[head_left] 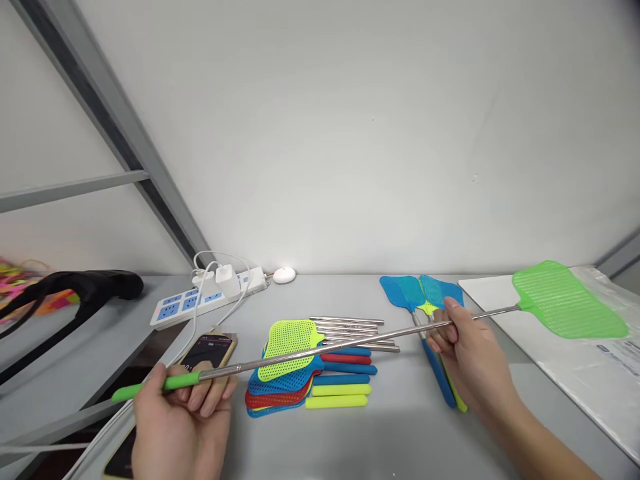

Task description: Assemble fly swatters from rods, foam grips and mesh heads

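Swatter (370,339), one: green grip (185,381), steel rod, green head (570,301); held aslant above the table (385,443), head overlapping a white packet (583,383) from where I stand, contact between the two not possible to tell

Left hand (183,423), one: palm up, thumb and fingers closed round the grip, near its join with the rod

Right hand (467,353), one: thumb and fingers clamped on the rod, toward the head

Spare heads (289,353), one stack: yellow on top, blue and red among those beneath; on the table, between the hands

Loose grips (343,380), one row: blue, red and yellow; just right of the stack

Loose rods (357,327), one bundle: steel; behind the loose grips

Other swatters (400,291), a group: blue and yellow; partly hidden by the right hand

Phone (209,350), one: partly covered by the left hand

Power strip (170,311), one: white, plugs fitted; back left, near the wall (350,167)
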A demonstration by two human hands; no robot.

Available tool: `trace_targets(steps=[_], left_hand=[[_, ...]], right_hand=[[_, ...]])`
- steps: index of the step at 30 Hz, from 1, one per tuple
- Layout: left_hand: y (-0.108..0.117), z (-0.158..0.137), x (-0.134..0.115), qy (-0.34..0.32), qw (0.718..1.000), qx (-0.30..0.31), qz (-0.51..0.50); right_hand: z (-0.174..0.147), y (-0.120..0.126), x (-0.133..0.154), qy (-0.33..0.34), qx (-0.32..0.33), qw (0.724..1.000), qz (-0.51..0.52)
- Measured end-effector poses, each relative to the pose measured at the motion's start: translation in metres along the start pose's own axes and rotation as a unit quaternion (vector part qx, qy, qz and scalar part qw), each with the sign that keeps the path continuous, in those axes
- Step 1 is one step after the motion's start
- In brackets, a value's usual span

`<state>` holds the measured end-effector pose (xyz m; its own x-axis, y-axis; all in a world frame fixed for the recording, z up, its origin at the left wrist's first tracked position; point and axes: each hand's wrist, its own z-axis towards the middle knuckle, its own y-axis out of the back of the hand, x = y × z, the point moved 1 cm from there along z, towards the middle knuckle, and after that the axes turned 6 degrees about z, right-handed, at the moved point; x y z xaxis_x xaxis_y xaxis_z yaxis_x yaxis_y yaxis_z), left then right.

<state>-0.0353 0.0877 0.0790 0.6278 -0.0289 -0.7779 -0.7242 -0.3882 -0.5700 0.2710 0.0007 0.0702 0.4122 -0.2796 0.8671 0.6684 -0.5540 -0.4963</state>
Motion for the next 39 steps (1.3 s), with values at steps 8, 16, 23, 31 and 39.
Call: trace_targets(steps=[8,16,23,31,39], left_hand=[[-0.023,-0.038,0.038,-0.011,1.000,0.011,-0.014],[-0.051,-0.076,0.084,0.096,0.992,0.076,-0.004],[-0.037,-0.050,0.056,0.062,0.994,0.080,0.036],[-0.012,-0.018,0.023,-0.003,0.995,0.086,0.040],[-0.012,-0.024,0.023,-0.006,0.999,0.041,0.010]], right_hand=[[-0.023,-0.009,-0.021,-0.042,0.013,0.998,-0.038],[-0.023,-0.006,-0.023,-0.026,-0.007,1.000,-0.017],[-0.011,-0.001,-0.013,-0.021,0.038,0.999,-0.025],[-0.007,0.000,-0.009,-0.018,0.044,0.999,0.023],[-0.015,-0.002,-0.017,0.059,0.095,0.994,0.014]])
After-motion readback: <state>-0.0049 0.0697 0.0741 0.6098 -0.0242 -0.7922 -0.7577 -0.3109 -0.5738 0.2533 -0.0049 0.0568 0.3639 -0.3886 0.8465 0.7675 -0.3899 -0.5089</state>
